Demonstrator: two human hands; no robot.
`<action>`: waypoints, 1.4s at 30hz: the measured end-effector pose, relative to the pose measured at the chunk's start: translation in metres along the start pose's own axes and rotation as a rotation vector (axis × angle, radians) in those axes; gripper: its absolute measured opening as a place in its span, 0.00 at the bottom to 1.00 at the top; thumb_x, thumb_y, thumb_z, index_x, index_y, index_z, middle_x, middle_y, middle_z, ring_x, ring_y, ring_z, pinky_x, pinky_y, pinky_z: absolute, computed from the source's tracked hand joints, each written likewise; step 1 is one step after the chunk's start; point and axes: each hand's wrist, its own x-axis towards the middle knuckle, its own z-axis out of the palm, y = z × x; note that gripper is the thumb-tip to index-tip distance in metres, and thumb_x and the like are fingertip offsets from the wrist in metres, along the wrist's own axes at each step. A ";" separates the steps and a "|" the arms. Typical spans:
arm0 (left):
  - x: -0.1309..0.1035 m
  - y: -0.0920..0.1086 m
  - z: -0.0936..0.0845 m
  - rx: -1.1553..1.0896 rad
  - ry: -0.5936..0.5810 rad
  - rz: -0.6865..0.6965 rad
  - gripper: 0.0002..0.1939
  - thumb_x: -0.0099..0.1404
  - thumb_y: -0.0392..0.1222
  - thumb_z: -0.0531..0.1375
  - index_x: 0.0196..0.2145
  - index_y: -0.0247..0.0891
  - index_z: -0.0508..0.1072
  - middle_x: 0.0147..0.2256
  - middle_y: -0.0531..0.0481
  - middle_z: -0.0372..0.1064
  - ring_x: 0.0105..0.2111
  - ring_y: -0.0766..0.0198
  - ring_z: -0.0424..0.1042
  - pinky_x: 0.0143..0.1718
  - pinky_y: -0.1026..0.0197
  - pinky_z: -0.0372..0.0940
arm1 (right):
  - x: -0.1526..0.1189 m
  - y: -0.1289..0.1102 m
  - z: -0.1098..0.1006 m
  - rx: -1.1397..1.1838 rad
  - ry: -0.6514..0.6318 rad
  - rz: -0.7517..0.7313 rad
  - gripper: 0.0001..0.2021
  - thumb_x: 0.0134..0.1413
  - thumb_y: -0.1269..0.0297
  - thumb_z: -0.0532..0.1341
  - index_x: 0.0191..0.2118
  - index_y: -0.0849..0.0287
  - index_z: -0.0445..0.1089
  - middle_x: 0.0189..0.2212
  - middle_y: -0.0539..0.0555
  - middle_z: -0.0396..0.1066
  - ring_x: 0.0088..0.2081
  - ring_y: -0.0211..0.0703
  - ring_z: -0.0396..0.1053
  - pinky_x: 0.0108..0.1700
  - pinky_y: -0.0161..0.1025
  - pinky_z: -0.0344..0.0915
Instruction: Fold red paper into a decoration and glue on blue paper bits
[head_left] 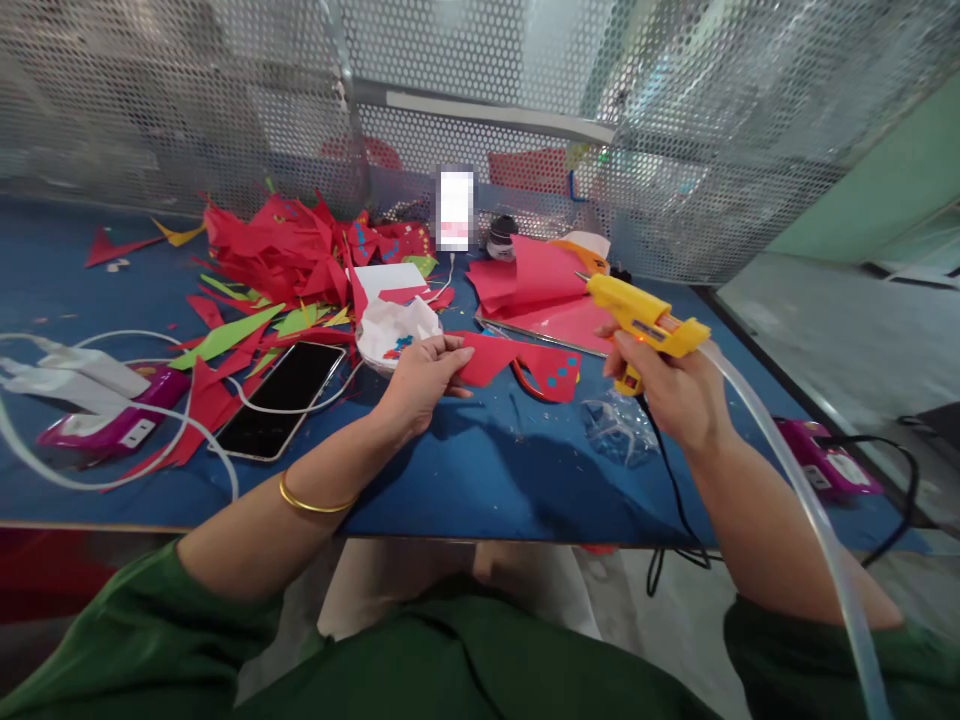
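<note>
My left hand (429, 380) pinches the left end of a red paper piece (487, 358), which carries small blue squares at its right end. Fingers of my right hand (671, 390) are wrapped round a yellow glue gun (641, 312); its nozzle points up and left, over red sheets. A long clear glue stick (787, 480) trails from the gun's back. Beside my left hand is a bowl (371, 345) lined with white paper, with small blue and red bits in it. Red-handled scissors (531, 386) lie partly hidden behind the red piece.
Red and green paper scraps (277, 245) are heaped at the back left. A black phone (281, 400), white cables and a purple power strip (124, 410) lie at the left. Crumpled clear plastic (619, 430) and a black cord are near my right hand. A mesh panel (487, 90) stands behind.
</note>
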 end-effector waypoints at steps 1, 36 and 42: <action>0.001 0.000 0.000 -0.004 0.005 -0.001 0.03 0.63 0.32 0.61 0.31 0.35 0.71 0.21 0.58 0.67 0.18 0.71 0.69 0.18 0.68 0.68 | 0.005 0.001 0.004 0.020 0.012 0.011 0.19 0.59 0.45 0.59 0.35 0.57 0.75 0.22 0.50 0.71 0.24 0.38 0.67 0.26 0.37 0.64; -0.009 0.000 0.001 0.121 -0.064 0.058 0.06 0.60 0.39 0.63 0.35 0.35 0.76 0.22 0.57 0.67 0.21 0.71 0.66 0.22 0.68 0.70 | -0.036 -0.020 0.037 -0.131 -0.227 -0.226 0.10 0.60 0.54 0.62 0.35 0.55 0.73 0.31 0.51 0.77 0.29 0.40 0.74 0.30 0.36 0.67; -0.010 0.000 0.000 0.182 -0.074 0.070 0.09 0.60 0.41 0.62 0.37 0.35 0.78 0.24 0.55 0.70 0.21 0.70 0.68 0.22 0.68 0.68 | -0.035 -0.022 0.039 -0.174 -0.261 -0.246 0.11 0.60 0.52 0.61 0.37 0.54 0.72 0.29 0.51 0.76 0.26 0.40 0.71 0.27 0.36 0.65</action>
